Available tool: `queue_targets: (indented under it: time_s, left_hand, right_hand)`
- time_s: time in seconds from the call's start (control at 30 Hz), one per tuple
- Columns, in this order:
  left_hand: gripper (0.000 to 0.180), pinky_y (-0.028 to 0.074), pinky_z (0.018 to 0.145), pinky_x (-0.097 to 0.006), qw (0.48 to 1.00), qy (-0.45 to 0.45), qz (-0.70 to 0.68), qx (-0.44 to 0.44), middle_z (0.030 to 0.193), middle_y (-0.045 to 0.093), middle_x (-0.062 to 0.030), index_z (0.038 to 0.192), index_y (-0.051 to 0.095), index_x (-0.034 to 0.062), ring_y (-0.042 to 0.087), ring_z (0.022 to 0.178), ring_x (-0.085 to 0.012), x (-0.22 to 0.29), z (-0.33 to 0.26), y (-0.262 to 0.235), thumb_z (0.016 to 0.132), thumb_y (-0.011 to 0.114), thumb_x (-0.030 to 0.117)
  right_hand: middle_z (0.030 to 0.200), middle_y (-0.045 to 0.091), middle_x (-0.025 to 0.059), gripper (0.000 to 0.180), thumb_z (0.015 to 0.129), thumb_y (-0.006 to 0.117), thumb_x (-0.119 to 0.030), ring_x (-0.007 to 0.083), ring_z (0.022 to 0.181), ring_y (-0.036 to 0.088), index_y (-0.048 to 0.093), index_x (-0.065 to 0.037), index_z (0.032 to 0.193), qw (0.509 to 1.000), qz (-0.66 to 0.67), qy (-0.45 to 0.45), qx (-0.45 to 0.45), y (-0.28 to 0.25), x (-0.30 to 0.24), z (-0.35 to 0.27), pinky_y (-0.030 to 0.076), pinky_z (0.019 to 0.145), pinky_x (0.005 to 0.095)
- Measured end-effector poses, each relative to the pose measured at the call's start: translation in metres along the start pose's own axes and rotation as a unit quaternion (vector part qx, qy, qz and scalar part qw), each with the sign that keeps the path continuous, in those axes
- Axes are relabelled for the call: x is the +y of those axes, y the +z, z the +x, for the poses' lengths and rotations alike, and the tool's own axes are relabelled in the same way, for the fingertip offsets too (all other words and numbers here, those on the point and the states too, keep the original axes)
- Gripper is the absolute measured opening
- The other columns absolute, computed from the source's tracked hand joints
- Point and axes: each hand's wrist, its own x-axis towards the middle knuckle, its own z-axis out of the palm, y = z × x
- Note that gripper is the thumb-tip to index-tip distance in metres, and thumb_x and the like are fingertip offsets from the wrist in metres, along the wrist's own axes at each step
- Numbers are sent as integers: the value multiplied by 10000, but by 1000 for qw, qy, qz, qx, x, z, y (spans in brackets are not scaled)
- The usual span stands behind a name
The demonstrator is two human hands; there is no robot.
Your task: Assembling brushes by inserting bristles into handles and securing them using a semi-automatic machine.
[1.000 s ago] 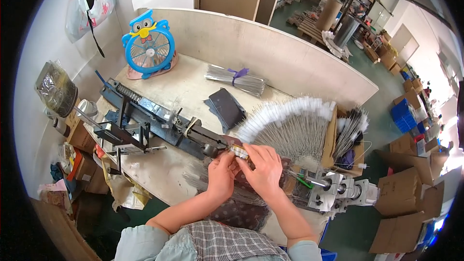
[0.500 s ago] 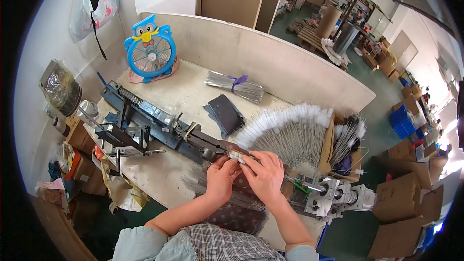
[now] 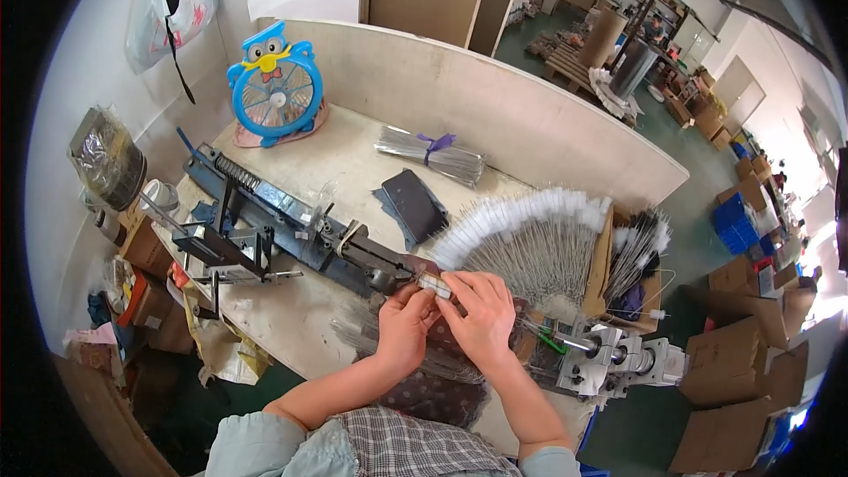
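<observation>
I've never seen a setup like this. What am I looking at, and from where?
There is no robot here: you see a person's bare hands, from a camera worn on the head, looking down. Its wide lens bends straight edges. The right hand holds a small pale piece, too small to identify; the left hand is right beside it, its grip unclear. On the table lie a purple-tied bundle of thin metal wires and a spread of white-tipped wires. A long dark metal device runs toward the left, and a blue fan stands behind.
</observation>
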Motion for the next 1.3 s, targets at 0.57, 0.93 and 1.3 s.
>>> queue_targets:
  time_s: [0.57, 0.93, 1.3]
  left_hand:
    - [213, 448, 817, -324, 999, -13, -32, -34, 951, 604, -36, 1011, 560, 58, 579, 893, -136, -7, 10, -14, 936, 482, 241]
    - [671, 423, 899, -356, 997, -34, 45, -46, 1093, 542, -109, 1209, 445, -1, 543, 996, -206, 7, -5, -11, 952, 234, 582]
    - [562, 407, 951, -397, 966, -82, 242, -47, 1294, 491, -130, 1341, 374, 45, 509, 1155, -250, 10, -19, -33, 950, 398, 447]
  right_hand:
    - [946, 637, 6, 278, 668, 750, -172, 215, 926, 575, 701, -119, 936, 1000, -12, -23, -9, -9, 0, 1, 444, 760, 347]
    - [817, 608, 49, 204, 705, 714, -135, 240, 842, 560, 673, -82, 897, 995, -42, -23, -84, -26, 9, -14, 424, 736, 373]
    - [826, 638, 64, 200, 760, 672, -84, 242, 722, 608, 646, -49, 955, 998, 53, 8, -42, -56, 16, -40, 493, 622, 331]
